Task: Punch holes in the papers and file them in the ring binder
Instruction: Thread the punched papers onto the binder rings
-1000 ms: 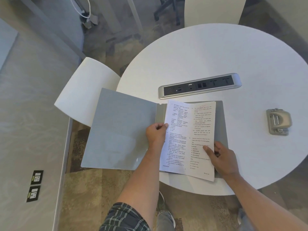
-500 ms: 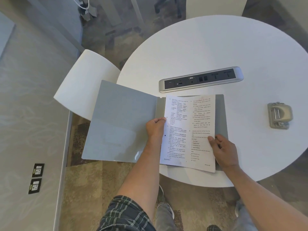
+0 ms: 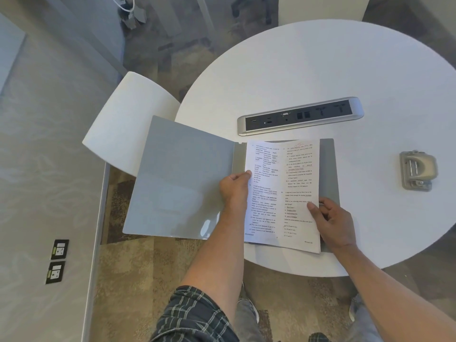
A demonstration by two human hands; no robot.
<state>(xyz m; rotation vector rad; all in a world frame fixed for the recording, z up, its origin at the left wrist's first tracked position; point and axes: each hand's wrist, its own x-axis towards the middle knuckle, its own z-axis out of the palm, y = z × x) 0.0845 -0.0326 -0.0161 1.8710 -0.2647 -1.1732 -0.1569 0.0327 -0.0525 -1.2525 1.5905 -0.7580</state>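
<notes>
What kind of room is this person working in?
Probably an office meeting room: a round white table with a built-in power and data socket strip, white chairs around it, and carpet flooring.

the papers hide the binder rings, and their print seems too small to read.

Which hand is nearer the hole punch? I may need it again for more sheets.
Right. The right hand rests on the papers' right edge, with bare table between it and the hole punch. The left hand is farther off, at the papers' left edge by the binder spine.
</notes>
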